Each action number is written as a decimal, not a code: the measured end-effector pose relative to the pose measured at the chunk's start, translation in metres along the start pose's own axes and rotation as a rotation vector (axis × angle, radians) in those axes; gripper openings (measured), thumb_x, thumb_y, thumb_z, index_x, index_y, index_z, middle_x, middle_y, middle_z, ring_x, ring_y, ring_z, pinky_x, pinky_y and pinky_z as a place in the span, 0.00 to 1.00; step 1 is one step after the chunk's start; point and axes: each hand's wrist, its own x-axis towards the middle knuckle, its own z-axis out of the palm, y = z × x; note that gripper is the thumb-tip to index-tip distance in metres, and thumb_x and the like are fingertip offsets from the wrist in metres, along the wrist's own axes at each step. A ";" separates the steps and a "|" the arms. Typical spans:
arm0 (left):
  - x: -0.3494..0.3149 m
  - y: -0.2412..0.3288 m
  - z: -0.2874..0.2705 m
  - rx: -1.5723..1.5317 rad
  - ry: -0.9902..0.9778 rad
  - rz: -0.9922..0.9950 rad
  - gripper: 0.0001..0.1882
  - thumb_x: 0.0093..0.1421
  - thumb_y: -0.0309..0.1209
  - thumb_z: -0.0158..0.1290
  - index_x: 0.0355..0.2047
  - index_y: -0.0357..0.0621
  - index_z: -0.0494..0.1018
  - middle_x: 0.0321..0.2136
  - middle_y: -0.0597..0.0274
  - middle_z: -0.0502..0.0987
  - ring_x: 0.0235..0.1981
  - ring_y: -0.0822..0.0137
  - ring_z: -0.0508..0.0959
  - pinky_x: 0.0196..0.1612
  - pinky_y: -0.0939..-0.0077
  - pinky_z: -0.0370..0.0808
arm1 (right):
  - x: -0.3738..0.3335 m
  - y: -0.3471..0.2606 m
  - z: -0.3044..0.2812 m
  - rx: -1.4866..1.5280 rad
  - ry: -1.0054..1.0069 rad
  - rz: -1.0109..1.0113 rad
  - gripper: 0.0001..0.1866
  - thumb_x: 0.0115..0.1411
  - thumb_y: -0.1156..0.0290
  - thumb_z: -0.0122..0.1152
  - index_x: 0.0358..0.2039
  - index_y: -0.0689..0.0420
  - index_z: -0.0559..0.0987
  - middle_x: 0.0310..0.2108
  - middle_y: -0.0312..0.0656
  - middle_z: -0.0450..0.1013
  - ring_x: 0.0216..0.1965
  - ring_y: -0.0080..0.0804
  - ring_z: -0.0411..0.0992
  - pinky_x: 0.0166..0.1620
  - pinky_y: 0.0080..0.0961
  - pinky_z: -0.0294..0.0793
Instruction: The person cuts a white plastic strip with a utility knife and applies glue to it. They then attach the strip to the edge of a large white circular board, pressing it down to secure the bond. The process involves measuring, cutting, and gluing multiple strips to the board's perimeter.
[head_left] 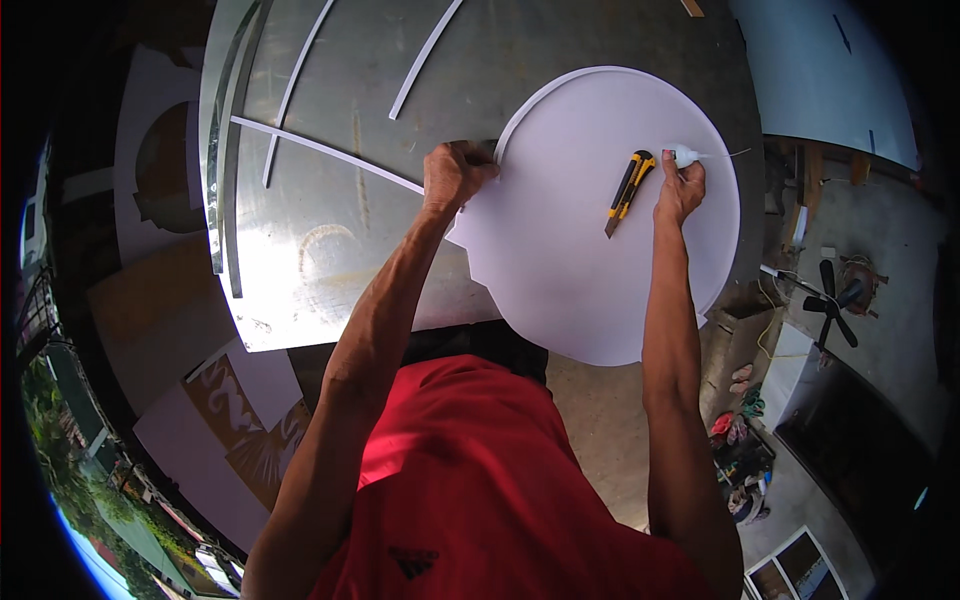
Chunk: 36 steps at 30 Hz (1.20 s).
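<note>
Round white panel (560,290): one; head view, centre right of the frame, on the metal worktop (310,215), its lower part overhanging the near edge. Raised rim (604,71) along the top and right; lower-left edge notched.

Narrow white strip (330,157): one; runs from the left of the frame to the left hand (456,178), whose fingers are closed on it at the panel's edge; exact contact hidden.

White bottle (685,154), fine nozzle: one; gripped in the right hand (680,190), above the panel, nozzle toward the right of the frame.

Utility knife (630,190), yellow and black: one; lies on the panel, blade end toward the lower left.

Handling note, by judgement: seat the strip upright and flush, apply a thin, even bead from the bottle in short lengths, press until it grips; move the knife clear of the sleeve-free forearms.

Markings: dark emblem with lettering on the red shirt (480,470), lower centre. Bottle and knife: nothing legible.
</note>
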 end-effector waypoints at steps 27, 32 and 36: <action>0.014 -0.006 0.000 -0.031 -0.072 0.003 0.12 0.49 0.31 0.71 0.34 0.40 0.87 0.21 0.58 0.83 0.18 0.69 0.81 0.24 0.73 0.80 | -0.134 -0.121 0.117 -0.326 -0.708 0.316 0.22 0.61 0.47 0.71 0.29 0.57 0.85 0.19 0.38 0.79 0.18 0.29 0.77 0.27 0.30 0.78; 0.015 -0.009 0.001 -0.005 -0.091 -0.033 0.13 0.49 0.33 0.71 0.34 0.41 0.88 0.21 0.58 0.83 0.18 0.68 0.81 0.24 0.72 0.82 | -0.139 -0.112 0.126 -0.553 -0.729 0.198 0.24 0.53 0.42 0.75 0.27 0.53 0.87 0.23 0.40 0.82 0.25 0.37 0.81 0.32 0.37 0.79; 0.016 -0.009 0.000 0.008 -0.084 -0.024 0.14 0.49 0.34 0.71 0.34 0.41 0.88 0.22 0.57 0.84 0.18 0.67 0.81 0.25 0.71 0.82 | -0.145 -0.114 0.127 -0.616 -0.696 0.099 0.24 0.53 0.43 0.77 0.28 0.55 0.87 0.23 0.41 0.82 0.25 0.34 0.80 0.33 0.35 0.78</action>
